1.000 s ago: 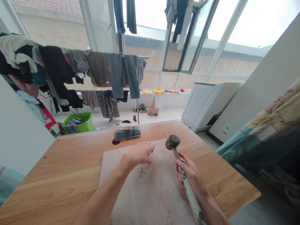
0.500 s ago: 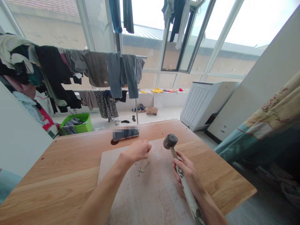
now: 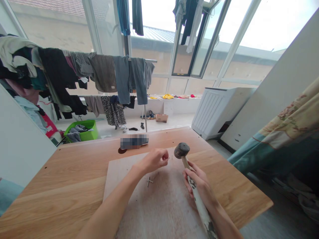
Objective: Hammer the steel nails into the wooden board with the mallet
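Over the board (image 3: pixel 154 209), right hand (image 3: pixel 201 181) grips the mallet (image 3: pixel 198 203).

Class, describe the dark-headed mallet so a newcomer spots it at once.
Find the brown wooden table, then the pale, flat board on it. Over its right side, the right hand grips the mallet, far thicker than the thin metal nails, with a patchy whitish handle.

Daylight fell through tall windows (image 3: pixel 92 26), one sash (image 3: pixel 211 36) swung open, laundry (image 3: pixel 103 73) crowded a drying rack (image 3: pixel 151 61), a boxy white unit (image 3: pixel 211 109) leaned in view, a floral curtain (image 3: pixel 281 122) draped to the right.
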The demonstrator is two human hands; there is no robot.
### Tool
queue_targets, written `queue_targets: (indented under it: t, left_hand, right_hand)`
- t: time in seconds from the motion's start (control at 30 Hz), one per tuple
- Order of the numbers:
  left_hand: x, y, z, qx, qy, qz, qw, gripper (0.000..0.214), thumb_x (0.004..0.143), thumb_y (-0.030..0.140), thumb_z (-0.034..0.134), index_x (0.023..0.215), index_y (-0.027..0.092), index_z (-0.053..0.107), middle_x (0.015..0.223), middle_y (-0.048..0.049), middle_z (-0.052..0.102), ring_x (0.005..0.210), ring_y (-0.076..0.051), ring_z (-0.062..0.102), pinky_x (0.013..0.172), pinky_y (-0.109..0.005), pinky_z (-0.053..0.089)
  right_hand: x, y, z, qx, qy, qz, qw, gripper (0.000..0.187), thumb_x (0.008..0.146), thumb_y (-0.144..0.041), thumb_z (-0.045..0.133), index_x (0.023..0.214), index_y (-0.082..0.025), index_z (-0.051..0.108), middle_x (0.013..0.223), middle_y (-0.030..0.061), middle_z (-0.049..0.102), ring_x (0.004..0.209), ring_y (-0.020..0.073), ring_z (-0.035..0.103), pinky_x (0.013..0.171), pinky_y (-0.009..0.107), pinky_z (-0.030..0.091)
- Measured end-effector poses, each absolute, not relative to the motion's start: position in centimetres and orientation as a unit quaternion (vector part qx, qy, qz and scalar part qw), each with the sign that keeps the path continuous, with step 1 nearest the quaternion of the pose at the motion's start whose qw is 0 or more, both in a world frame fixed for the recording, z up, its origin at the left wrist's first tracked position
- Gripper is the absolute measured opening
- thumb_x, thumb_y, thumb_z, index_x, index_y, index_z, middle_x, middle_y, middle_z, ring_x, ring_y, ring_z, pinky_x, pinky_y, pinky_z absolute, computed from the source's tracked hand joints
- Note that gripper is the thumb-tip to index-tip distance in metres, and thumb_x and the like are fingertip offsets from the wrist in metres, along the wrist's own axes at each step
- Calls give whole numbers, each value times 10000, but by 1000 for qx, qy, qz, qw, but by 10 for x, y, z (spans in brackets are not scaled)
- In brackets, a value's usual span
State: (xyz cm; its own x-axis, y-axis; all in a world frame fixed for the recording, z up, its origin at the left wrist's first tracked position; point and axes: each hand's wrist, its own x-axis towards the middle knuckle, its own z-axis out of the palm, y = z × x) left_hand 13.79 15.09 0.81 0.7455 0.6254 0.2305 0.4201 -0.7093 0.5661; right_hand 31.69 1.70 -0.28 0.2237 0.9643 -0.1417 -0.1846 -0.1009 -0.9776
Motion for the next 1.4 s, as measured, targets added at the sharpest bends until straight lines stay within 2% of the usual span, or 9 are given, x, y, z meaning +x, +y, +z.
queue_targets:
  t: [0.07,0.13,0.3,0.63,0.87,1.0,1.2,1.4]
  left_hand:
    - [143,152,0,878,296,253,279,203,890,156,564,1075,161,649,871,-29,718,767,-141,659,724,-230,512]
    - [146,154,-9,857,300,288,303,236,908,174,560,1127,156,647,866,-34,726,760,-140,667,733,-235,524]
    - [143,159,-20,829,295,334,338,121,870,167,598,920,154,707,879,-55,734,786,-155,667,750,-254,528]
    - [144,156,-19,810,296,351,365,94,840,160,609,870,158,698,806,-29,707,733,-145,646,696,-237,507]
    - [145,156,-22,807,302,346,372,109,835,150,601,900,164,688,753,-3,690,693,-130,639,681,-228,507]
    - [143,157,-25,811,304,340,367,112,822,140,610,896,165,690,776,-9,705,705,-131,634,686,-236,508]
    - [142,158,-23,815,311,324,367,332,801,102,611,1121,184,648,850,-16,755,702,-129,651,693,-245,524]
    - [143,155,-18,813,318,323,366,327,816,109,611,1138,160,638,855,-40,760,710,-139,663,686,-247,526]
  right_hand:
    - [317,17,-3,-541,-362,508,564,597,783,-509,715,1250,-197,512,698,-68,573,335,58,422,263,183,373]
    - [318,17,-4,-540,-366,508,562,587,797,-508,705,1260,-202,513,705,-65,576,338,60,424,263,184,375]
    - [320,15,-7,-539,-371,510,558,550,837,-497,675,1276,-206,516,711,-54,593,339,58,414,271,183,379]
    - [318,16,-4,-534,-378,497,570,527,823,-493,684,1233,-198,533,682,-61,570,336,56,403,273,179,374]
    - [313,17,35,-549,-387,498,548,464,825,-475,666,1173,-189,554,680,-61,571,335,50,399,272,165,348]
    - [307,22,33,-513,-400,500,571,502,834,-459,671,1235,-195,524,707,-65,569,337,43,410,274,159,353]
    - [301,21,7,-499,-411,514,565,531,853,-449,659,1302,-205,516,695,-67,548,328,46,417,271,166,365]
    - [296,16,13,-507,-428,514,543,561,843,-450,645,1318,-188,507,688,-71,532,328,51,415,269,175,362]
